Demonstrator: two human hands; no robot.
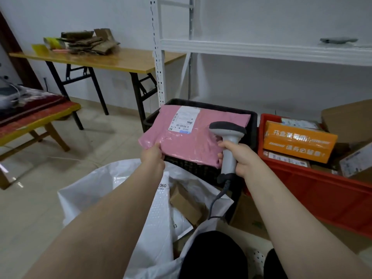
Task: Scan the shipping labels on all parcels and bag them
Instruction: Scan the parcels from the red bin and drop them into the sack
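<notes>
A pink mailer parcel (pixel 193 141) lies flat over a black crate (pixel 252 117), its white shipping label (pixel 184 118) facing up near the far edge. My left hand (pixel 153 156) pinches the parcel's near left corner. My right hand (pixel 239 158) grips the handle of a grey barcode scanner (pixel 227 130), whose head sits above the parcel's right side and points toward the label. Below my arms a large white bag (pixel 112 184) stands open, holding a brown box (pixel 186 202) and white mailers.
A red crate (pixel 314 190) at the right holds an orange box (pixel 300 139) and several other parcels. A white metal shelf (pixel 261 50) stands behind. A wooden folding table (pixel 112 59) with cardboard scraps is at the back left, a low bench (pixel 40 117) at the left.
</notes>
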